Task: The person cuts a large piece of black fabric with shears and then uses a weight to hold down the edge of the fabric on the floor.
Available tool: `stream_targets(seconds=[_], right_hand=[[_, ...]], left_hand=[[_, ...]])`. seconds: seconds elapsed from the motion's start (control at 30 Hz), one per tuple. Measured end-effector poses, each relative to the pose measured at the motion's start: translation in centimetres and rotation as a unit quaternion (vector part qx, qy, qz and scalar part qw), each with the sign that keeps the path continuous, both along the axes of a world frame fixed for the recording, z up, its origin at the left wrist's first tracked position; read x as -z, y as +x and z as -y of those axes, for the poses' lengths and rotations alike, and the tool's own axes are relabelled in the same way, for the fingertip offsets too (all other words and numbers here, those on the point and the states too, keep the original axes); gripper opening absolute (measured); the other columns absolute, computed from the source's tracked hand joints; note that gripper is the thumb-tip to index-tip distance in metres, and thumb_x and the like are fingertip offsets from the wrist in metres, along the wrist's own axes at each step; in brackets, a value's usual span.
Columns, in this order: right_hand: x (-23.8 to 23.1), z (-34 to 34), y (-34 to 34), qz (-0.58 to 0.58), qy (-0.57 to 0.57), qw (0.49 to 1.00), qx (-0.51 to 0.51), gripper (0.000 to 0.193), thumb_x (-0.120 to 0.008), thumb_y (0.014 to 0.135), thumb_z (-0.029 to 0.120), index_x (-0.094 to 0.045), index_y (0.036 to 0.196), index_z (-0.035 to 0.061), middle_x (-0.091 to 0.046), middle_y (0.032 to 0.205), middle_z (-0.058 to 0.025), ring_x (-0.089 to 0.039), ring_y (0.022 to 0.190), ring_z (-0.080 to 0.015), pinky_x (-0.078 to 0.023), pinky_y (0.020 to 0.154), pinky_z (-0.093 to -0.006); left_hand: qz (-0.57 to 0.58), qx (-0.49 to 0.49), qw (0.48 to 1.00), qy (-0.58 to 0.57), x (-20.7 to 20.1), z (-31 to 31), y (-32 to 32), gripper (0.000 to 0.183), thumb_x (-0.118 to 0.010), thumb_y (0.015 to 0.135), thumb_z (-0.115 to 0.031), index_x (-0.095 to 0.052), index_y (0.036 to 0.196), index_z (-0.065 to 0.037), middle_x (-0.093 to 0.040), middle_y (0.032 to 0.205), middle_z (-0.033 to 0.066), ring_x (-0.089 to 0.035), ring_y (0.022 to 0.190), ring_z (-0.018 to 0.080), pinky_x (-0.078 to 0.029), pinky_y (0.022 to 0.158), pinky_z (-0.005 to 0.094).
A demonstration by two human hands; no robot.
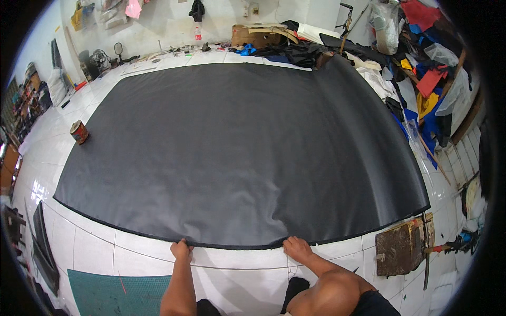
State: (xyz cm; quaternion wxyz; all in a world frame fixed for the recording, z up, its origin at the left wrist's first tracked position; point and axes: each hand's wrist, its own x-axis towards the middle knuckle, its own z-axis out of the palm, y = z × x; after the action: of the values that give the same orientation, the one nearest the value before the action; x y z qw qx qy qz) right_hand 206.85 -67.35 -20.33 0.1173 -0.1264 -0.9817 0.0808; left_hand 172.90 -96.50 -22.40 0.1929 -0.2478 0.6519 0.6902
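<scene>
The black sheet [237, 158] lies spread on the tiled floor [95, 245], beyond the green mat [113, 295]. The left hand [182, 250] pinches the sheet's near edge just past the mat; the right hand [298, 249] grasps it farther right of the mat.

I'm in what looks like a small wkshp, cutting/sheet-goods type: big blk sheet [221, 142] spread right on the white tile flr [95, 242] in front of me, grn gridded mat [100, 295] at my lower L, worn brown block [398, 250] lower R. Far R = heap of mixed scraps [431, 81], red/blue/yellow + clear plastic, piled loose like offcuts. Back wall [158, 26] has bags hung up, w/ a cardboard box [250, 38] & small odds and ends along its base, plus rusty tin [79, 132] at the sheet's L edge.
</scene>
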Motion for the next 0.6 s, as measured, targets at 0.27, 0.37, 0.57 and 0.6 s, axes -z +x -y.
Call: stream_targets(seconds=[0.27,0.37,0.57,0.6], right_hand=[[-0.4,0.7,-0.7,0.103,-0.081,0.991,0.001,0.016,-0.06,0.084,0.02,-0.062,0.08,0.0049,-0.061,0.078,-0.015,-0.061,0.076,-0.0352,-0.049,0.071,-0.0474],[-0.1,-0.6,2.7,0.038,-0.127,0.991,0.032,0.011,-0.062,0.081,0.016,-0.063,0.083,0.0053,-0.061,0.081,-0.0135,-0.06,0.079,-0.0339,-0.048,0.071,-0.0457],[-3.7,-2.5,7.5,-0.002,-0.279,0.936,0.215,0.015,-0.062,0.084,0.016,-0.064,0.094,0.0057,-0.062,0.085,-0.0121,-0.063,0.085,-0.0308,-0.051,0.076,-0.0416],[-3.1,-2.5,8.4,-0.037,-0.278,0.925,0.257,0.015,-0.062,0.083,0.014,-0.063,0.094,0.0045,-0.062,0.085,-0.0135,-0.063,0.085,-0.0327,-0.05,0.076,-0.0409]], left_hand=[[-0.071,0.147,0.983,-0.081,2.4,4.9,-2.5,0.021,-0.058,0.087,-0.016,-0.053,0.085,0.005,-0.058,0.062,0.0129,-0.056,0.047,0.0212,-0.042,0.041,0.0335],[-0.014,0.153,0.987,-0.036,0.4,2.2,-0.2,0.021,-0.056,0.09,-0.016,-0.045,0.086,0.002,-0.056,0.058,0.0119,-0.054,0.044,0.0199,-0.042,0.04,0.0307],[-0.041,0.262,0.933,-0.244,-0.7,1.7,1.0,0.022,-0.059,0.088,-0.019,-0.053,0.087,0.002,-0.057,0.068,0.0086,-0.06,0.063,0.0252,-0.052,0.06,0.0383],[-0.075,0.277,0.907,-0.308,-0.8,2.5,0.6,0.023,-0.061,0.087,-0.02,-0.054,0.088,0.002,-0.058,0.069,0.0087,-0.062,0.067,0.027,-0.052,0.065,0.0404]])
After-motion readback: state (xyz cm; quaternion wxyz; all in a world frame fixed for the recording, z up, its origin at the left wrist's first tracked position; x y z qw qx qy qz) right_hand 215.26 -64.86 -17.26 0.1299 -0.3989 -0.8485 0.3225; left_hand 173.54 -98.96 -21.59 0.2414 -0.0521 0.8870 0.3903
